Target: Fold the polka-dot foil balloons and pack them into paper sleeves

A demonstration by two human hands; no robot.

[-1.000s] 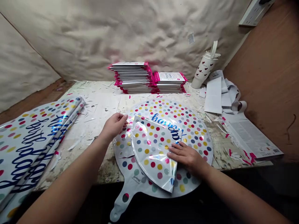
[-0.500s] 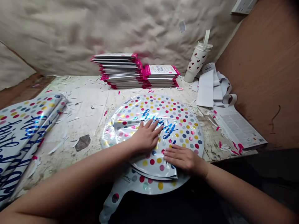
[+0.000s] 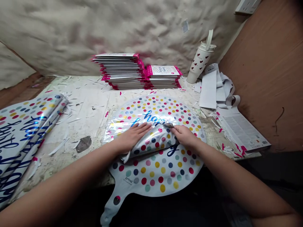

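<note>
A flat round foil balloon (image 3: pixel 161 171) with coloured dots and blue lettering lies on the table, its tail pointing toward me at the lower left. On top of it is a second dotted foil balloon (image 3: pixel 151 140), folded into a narrow bundle. My left hand (image 3: pixel 133 136) rests flat, fingers stretched out, along the left side of this bundle. At the bundle's right end, my right hand (image 3: pixel 187 136) is closed, pinching its edge between thumb and fingers. More foil balloons (image 3: pixel 23 135) lie layered and partly folded at the left.
Two stacks of pink-edged packets (image 3: pixel 123 71) stand against the covered wall. A white tumbler with hearts (image 3: pixel 200 61) is right of them. White paper pieces (image 3: pixel 208 91) and a printed sheet (image 3: pixel 246 130) lie at the right, by a brown panel (image 3: pixel 267 78). Scraps litter the table.
The upper balloon has gone from a wide half-round fold to a narrow bundle. My right hand has moved up and pinched its edge; my left hand has slid left.
</note>
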